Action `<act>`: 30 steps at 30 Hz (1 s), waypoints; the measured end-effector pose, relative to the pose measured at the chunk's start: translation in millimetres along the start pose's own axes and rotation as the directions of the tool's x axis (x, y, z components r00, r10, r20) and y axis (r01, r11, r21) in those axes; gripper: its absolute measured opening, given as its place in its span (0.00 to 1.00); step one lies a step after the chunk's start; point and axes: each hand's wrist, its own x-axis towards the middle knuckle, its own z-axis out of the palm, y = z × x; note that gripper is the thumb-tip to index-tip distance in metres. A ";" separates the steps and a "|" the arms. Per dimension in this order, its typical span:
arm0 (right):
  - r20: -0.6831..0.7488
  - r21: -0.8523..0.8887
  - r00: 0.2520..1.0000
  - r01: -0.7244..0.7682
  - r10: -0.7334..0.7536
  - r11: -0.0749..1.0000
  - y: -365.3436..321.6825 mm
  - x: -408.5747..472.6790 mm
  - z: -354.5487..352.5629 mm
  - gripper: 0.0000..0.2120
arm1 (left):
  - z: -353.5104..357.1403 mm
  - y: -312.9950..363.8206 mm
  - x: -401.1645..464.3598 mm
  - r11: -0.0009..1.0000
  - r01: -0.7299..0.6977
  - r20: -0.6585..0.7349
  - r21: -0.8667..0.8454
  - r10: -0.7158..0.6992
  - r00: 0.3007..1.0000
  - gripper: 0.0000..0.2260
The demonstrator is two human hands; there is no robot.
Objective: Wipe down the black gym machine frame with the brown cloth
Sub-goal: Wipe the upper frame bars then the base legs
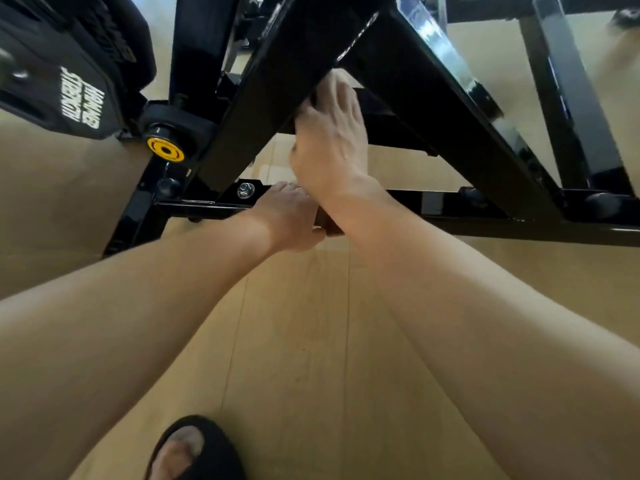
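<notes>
Wiping looks underway: the left hand grips the brown cloth on the frame's floor-level bar; the right hand rests uncurled on a slanted beam; much remains.

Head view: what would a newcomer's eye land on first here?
The two bare arms crossing mid-frame: the right hand reaches up against the slanted black frame, while the left hand holds the brown cloth at the low crossbar. Next, the yellow cap at left.
</notes>
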 end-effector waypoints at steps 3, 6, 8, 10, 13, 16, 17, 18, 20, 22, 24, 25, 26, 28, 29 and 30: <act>-0.004 0.027 0.980 -0.200 0.200 0.979 28.6 -14.1 -12.2 0.31 | -5.1 0.7 -0.7 1.000 0.030 0.025 -0.005 -0.029 0.999 0.32; -0.012 -0.050 0.932 -0.362 0.362 0.931 52.6 -27.7 -18.9 0.21 | -21.1 7.3 -1.6 0.999 0.045 0.057 0.015 -0.046 0.997 0.33; -0.061 -0.114 0.921 -0.388 0.384 0.914 51.9 -33.5 -21.2 0.19 | -31.5 11.7 0.5 0.997 0.025 0.069 0.067 -0.030 0.997 0.29; -0.072 -0.161 0.912 -0.411 0.405 0.897 45.5 -29.6 -20.9 0.20 | -33.4 11.3 -0.3 0.994 0.027 0.080 0.105 -0.036 0.996 0.29; -0.085 -0.203 0.896 -0.443 0.435 0.873 32.3 -22.2 -18.3 0.23 | -22.4 6.1 -4.3 0.994 0.021 0.059 0.104 -0.027 0.998 0.37; -0.189 -0.233 0.893 -0.444 0.408 0.865 25.6 -21.7 -7.9 0.31 | -16.2 -2.2 -5.0 0.996 -0.025 0.035 0.086 0.022 0.999 0.39; -0.178 -0.197 0.904 -0.419 0.388 0.886 20.6 -22.1 -3.7 0.35 | -16.3 -5.9 -5.2 0.997 -0.046 0.027 0.060 0.044 0.999 0.38; -0.134 -0.146 0.926 -0.371 0.353 0.917 13.9 -21.1 1.0 0.38 | -15.9 -9.5 -5.4 0.997 -0.070 0.016 0.035 0.070 0.997 0.36; -0.045 -0.088 0.970 -0.241 0.237 0.967 -3.8 -15.7 9.0 0.39 | -9.8 -17.9 -4.9 0.992 -0.126 0.001 0.010 0.126 0.992 0.30; -0.040 -0.075 0.990 -0.136 0.133 0.988 -18.4 -10.6 13.6 0.34 | -0.6 -24.4 -2.4 0.984 -0.175 -0.024 0.032 0.176 0.984 0.24; -0.070 -0.077 0.991 -0.120 0.114 0.990 -20.0 -9.2 18.2 0.30 | 1.2 -30.1 -1.3 0.978 -0.205 -0.030 0.028 0.206 0.978 0.22; -0.094 -0.082 0.988 -0.131 0.124 0.988 -17.0 -11.3 18.2 0.31 | 0.1 -32.0 -1.7 0.976 -0.215 -0.029 0.018 0.216 0.976 0.24; -0.128 -0.094 0.981 -0.158 0.146 0.983 -11.4 -15.6 17.3 0.32 | -1.2 -34.0 -2.5 0.974 -0.226 -0.026 0.013 0.226 0.974 0.27; -0.210 -0.129 0.945 -0.280 0.250 0.951 5.4 -28.1 12.6 0.36 | -4.1 -38.0 -6.8 0.973 -0.228 -0.018 0.027 0.229 0.973 0.37; -0.249 -0.140 0.917 -0.354 0.313 0.925 14.9 -34.4 9.6 0.37 | -4.4 -39.9 -8.7 0.973 -0.226 -0.025 0.040 0.227 0.974 0.40; -0.276 -0.148 0.888 -0.417 0.367 0.897 23.2 -40.6 6.9 0.37 | -3.6 -41.5 -9.9 0.973 -0.225 -0.034 0.048 0.226 0.973 0.40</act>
